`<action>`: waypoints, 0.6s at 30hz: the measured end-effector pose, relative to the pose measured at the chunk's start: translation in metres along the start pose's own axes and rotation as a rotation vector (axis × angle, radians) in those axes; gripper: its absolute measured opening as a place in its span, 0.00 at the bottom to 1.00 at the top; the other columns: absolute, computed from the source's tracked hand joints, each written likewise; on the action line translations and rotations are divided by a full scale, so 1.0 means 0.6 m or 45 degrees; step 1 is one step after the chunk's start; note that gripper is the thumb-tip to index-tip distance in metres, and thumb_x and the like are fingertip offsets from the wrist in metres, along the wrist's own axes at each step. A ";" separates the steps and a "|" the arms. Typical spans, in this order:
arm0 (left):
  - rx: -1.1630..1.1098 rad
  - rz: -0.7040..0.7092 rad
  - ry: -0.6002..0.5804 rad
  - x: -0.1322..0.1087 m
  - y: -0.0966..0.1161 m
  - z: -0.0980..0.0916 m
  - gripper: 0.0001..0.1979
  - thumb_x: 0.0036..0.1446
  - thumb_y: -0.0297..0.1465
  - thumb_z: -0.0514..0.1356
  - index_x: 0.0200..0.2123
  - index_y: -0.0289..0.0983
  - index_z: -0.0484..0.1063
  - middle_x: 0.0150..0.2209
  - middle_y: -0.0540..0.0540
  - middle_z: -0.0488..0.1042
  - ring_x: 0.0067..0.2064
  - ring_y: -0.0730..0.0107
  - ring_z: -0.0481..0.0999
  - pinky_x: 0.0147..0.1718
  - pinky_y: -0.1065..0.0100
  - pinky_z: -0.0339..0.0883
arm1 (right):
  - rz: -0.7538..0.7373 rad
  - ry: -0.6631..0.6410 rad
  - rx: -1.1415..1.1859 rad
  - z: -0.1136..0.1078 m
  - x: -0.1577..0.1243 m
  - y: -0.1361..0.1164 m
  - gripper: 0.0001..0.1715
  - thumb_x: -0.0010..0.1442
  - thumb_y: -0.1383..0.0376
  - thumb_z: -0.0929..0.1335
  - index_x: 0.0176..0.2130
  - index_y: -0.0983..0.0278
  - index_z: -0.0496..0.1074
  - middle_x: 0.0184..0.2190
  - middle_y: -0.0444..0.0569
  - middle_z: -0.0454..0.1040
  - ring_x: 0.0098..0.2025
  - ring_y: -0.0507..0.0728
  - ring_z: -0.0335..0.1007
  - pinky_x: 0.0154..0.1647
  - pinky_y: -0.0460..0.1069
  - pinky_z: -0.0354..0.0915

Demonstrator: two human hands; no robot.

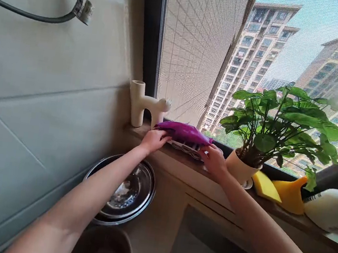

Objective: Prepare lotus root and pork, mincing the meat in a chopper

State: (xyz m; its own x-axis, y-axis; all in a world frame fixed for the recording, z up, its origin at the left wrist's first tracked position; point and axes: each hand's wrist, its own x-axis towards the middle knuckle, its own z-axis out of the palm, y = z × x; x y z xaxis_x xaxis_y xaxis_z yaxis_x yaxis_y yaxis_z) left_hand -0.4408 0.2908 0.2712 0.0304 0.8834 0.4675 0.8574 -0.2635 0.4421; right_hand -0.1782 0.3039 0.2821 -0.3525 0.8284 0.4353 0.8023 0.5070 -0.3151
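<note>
A bunched purple cloth (185, 133) lies along the windowsill, over a small white rack (189, 150) with dark openings; its exact material is hard to make out. My left hand (154, 140) grips the cloth's left end, thumb and fingers closed on the edge. At the opposite end my right hand (214, 159) pinches the cloth's lower right corner, close against the rack. Just left of the cloth stands a cream cat-shaped vase (139, 106), partly covered by the purple fabric at its right leg.
Right of my right hand is a potted plant (243, 167), then a yellow sponge (266, 187), a yellow container (291, 194) and a white bottle (337, 211). Stacked metal basins (147, 198) and a brown bowl (103, 246) sit below, beside the sink (201, 230).
</note>
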 end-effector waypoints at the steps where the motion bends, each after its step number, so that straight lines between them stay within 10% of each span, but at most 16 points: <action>1: -0.025 -0.072 0.016 0.002 0.004 0.000 0.17 0.59 0.40 0.54 0.39 0.38 0.78 0.36 0.43 0.80 0.38 0.62 0.76 0.37 0.68 0.64 | 0.017 0.008 0.004 0.001 0.000 -0.001 0.11 0.59 0.63 0.64 0.32 0.63 0.75 0.35 0.48 0.72 0.33 0.54 0.67 0.36 0.49 0.61; 8: -0.105 -0.501 0.032 0.012 0.023 -0.003 0.22 0.58 0.43 0.53 0.29 0.33 0.79 0.28 0.39 0.79 0.32 0.60 0.76 0.28 0.68 0.59 | -0.092 0.081 -0.083 -0.029 -0.067 -0.029 0.12 0.60 0.64 0.63 0.42 0.63 0.72 0.41 0.53 0.73 0.43 0.59 0.67 0.45 0.53 0.62; 14: -0.282 0.126 -0.043 0.002 0.080 0.004 0.15 0.58 0.37 0.54 0.40 0.34 0.76 0.39 0.43 0.79 0.38 0.65 0.76 0.39 0.69 0.65 | -0.054 -0.118 -0.050 -0.054 -0.154 -0.015 0.11 0.60 0.64 0.62 0.40 0.61 0.73 0.39 0.51 0.74 0.40 0.58 0.70 0.42 0.52 0.64; 18: -0.341 0.125 -0.068 0.015 0.100 0.016 0.21 0.56 0.31 0.55 0.52 0.31 0.69 0.52 0.39 0.73 0.51 0.61 0.73 0.51 0.65 0.63 | 0.042 -0.293 0.084 -0.054 -0.232 -0.019 0.12 0.60 0.65 0.61 0.40 0.61 0.72 0.41 0.51 0.73 0.44 0.58 0.69 0.45 0.52 0.64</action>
State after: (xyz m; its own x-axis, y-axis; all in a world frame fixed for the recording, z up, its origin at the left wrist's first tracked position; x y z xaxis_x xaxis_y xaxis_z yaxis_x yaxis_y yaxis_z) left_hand -0.3840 0.2866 0.2944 0.1396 0.8661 0.4800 0.6832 -0.4351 0.5864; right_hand -0.1225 0.1752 0.2524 -0.4335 0.8732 0.2225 0.7845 0.4872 -0.3836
